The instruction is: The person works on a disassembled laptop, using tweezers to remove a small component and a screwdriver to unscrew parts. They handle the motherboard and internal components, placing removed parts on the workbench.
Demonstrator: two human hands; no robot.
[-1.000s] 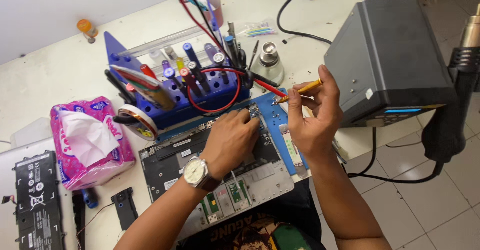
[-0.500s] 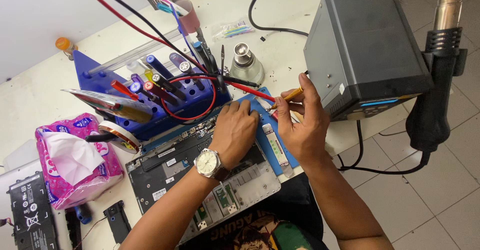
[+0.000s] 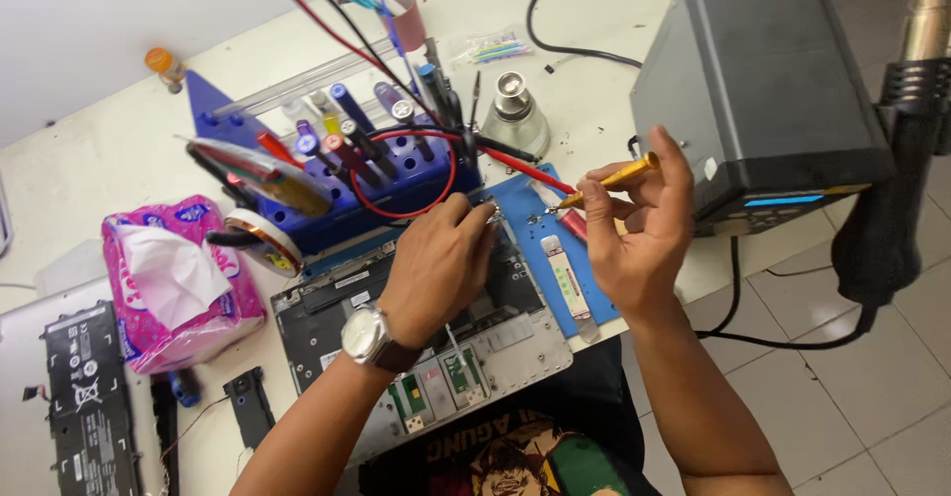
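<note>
As held, screwdriver (image 3: 609,178) above laptop (image 3: 416,337)

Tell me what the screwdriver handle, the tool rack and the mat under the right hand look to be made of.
Screwdriver in the right hand: seemingly metal, with a gold, slightly shiny handle. Tool rack: likely moulded plastic, uniform matte blue. Mat: probably rubber or silicone, flat dull blue.

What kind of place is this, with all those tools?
Most likely an electronics repair bench. An opened laptop lies under the left hand, the right hand holds a small yellow screwdriver, and a hot-air rework station stands beside a blue tool rack.
</note>
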